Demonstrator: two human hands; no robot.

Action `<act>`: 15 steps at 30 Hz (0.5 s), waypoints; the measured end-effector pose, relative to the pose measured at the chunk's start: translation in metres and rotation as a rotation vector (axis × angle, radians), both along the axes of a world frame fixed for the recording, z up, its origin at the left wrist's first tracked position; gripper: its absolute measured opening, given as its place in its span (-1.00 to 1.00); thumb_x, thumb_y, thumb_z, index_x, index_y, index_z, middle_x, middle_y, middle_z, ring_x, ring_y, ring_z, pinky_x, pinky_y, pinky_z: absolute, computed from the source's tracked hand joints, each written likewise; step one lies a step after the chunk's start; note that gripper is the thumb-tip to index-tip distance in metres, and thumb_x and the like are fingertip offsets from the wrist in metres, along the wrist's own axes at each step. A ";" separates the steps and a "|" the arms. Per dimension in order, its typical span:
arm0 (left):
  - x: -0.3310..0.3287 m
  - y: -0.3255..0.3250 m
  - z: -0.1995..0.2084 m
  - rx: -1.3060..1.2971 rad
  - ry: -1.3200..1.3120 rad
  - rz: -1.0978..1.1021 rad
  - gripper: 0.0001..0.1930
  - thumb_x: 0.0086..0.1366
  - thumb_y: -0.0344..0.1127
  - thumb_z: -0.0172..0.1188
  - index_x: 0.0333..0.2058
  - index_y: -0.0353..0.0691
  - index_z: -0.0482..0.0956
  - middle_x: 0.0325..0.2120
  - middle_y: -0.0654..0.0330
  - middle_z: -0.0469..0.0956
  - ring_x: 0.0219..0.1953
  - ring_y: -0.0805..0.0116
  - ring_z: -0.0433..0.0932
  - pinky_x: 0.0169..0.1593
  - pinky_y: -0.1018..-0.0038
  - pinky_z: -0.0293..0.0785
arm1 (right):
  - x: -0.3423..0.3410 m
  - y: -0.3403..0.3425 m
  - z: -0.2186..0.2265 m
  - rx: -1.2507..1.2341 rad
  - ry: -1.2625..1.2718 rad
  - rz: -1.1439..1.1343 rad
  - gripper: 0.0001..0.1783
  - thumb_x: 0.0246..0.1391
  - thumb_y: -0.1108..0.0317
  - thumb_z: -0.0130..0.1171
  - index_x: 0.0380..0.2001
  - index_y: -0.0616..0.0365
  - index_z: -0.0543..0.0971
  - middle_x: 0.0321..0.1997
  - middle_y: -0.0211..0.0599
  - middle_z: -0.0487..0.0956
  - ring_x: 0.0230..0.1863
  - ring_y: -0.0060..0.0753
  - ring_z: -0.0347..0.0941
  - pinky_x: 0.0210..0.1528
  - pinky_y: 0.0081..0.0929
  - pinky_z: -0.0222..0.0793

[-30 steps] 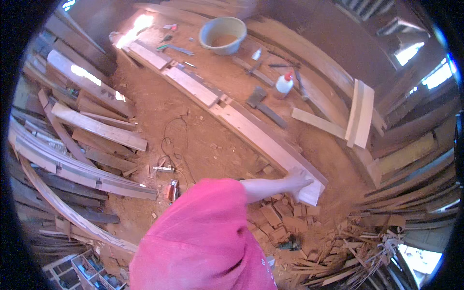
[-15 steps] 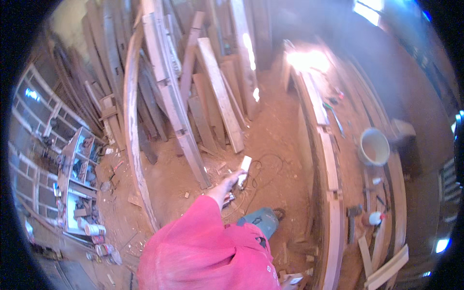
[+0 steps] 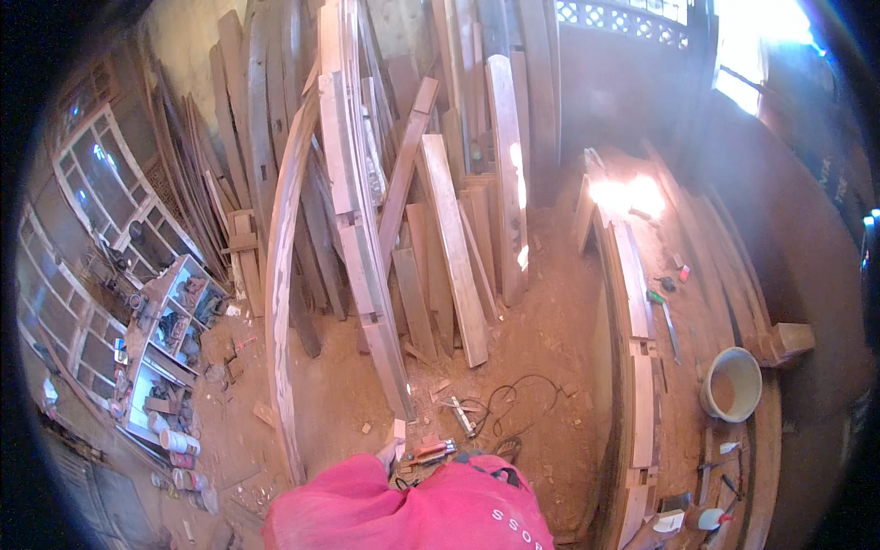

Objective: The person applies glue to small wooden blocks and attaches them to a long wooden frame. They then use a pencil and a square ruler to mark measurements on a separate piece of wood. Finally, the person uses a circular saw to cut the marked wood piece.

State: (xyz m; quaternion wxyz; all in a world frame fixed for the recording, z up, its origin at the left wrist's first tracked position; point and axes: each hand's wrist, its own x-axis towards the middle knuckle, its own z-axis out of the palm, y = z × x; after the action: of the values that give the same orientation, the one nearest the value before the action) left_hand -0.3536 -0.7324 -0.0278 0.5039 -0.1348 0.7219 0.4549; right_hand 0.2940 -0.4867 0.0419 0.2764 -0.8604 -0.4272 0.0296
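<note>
In front of my pink-red shirt, my left hand point(image 3: 392, 449) is low and closed around a small pale wooden block point(image 3: 398, 429). Part of this hand is hidden by the sleeve. Just right of it, a red and silver tool point(image 3: 431, 450) lies low by my body; its kind is unclear. At the lower right, my right hand point(image 3: 645, 533) is over the workbench point(image 3: 674, 431), closed on a small white flat piece point(image 3: 669, 521). A white bottle with a red tip point(image 3: 712, 519) stands close to that hand, beside a dark hammer-like head point(image 3: 676, 501).
Long planks point(image 3: 456, 247) lean against the back wall. A notched beam point(image 3: 639, 403) runs along the bench, with a bucket point(image 3: 731, 385) and a green-handled tool point(image 3: 657, 298). A power strip point(image 3: 461, 415) and cable point(image 3: 527, 403) lie on the dusty floor; shelves point(image 3: 147, 394) stand left.
My left hand has drawn back toward my body with the pale block. My right hand has moved right, over the bench, with the white piece. The view has tilted up.
</note>
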 end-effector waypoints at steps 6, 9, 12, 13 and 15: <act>0.003 0.126 0.041 -0.008 -0.135 -0.046 -0.53 0.15 0.25 0.21 -0.24 -0.04 0.56 -0.36 0.21 0.61 -0.39 0.28 0.55 -0.33 0.30 0.46 | -0.026 0.029 -0.030 -0.100 -0.050 -0.122 -0.21 0.13 0.11 0.26 0.28 0.38 0.24 0.24 0.06 0.39 0.25 -0.02 0.35 0.27 -0.19 0.30; -0.022 0.213 0.041 0.030 0.034 -0.271 -0.40 0.07 0.35 0.24 -0.12 0.01 0.54 -0.30 0.26 0.57 -0.29 0.33 0.49 -0.22 0.33 0.39 | -0.034 0.036 -0.042 -0.133 -0.046 -0.142 -0.24 0.16 0.11 0.24 0.27 0.38 0.26 0.23 0.05 0.40 0.24 -0.04 0.36 0.26 -0.19 0.31; -0.036 0.275 0.043 0.179 -0.116 -0.226 -0.36 0.14 0.37 0.14 -0.02 0.00 0.54 -0.29 0.26 0.55 -0.32 0.32 0.50 -0.22 0.34 0.42 | -0.045 0.051 -0.054 -0.168 -0.017 -0.116 -0.27 0.18 0.11 0.21 0.26 0.37 0.28 0.22 0.03 0.42 0.23 -0.05 0.37 0.24 -0.19 0.33; 0.001 0.323 0.086 0.341 -0.183 -0.223 -0.37 0.18 0.33 0.12 0.05 -0.01 0.51 -0.20 0.23 0.59 -0.23 0.27 0.57 -0.10 0.25 0.50 | -0.035 0.055 -0.053 -0.162 -0.040 -0.151 -0.28 0.19 0.12 0.21 0.26 0.36 0.28 0.21 0.03 0.42 0.22 -0.05 0.37 0.24 -0.19 0.33; 0.013 0.350 0.088 0.608 -0.328 -0.207 -0.25 0.22 0.30 0.08 0.23 -0.11 0.37 -0.01 0.14 0.58 -0.01 0.19 0.59 0.12 0.13 0.48 | -0.034 0.064 -0.060 -0.174 -0.030 -0.106 -0.30 0.21 0.12 0.19 0.26 0.36 0.29 0.21 0.02 0.43 0.21 -0.06 0.38 0.22 -0.19 0.34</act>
State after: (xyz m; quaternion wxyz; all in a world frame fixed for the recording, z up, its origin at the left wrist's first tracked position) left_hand -0.3403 -0.3828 0.0606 0.6733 0.0240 0.4729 0.5678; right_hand 0.2603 -0.4224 -0.0178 0.1956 -0.9028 -0.3811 0.0392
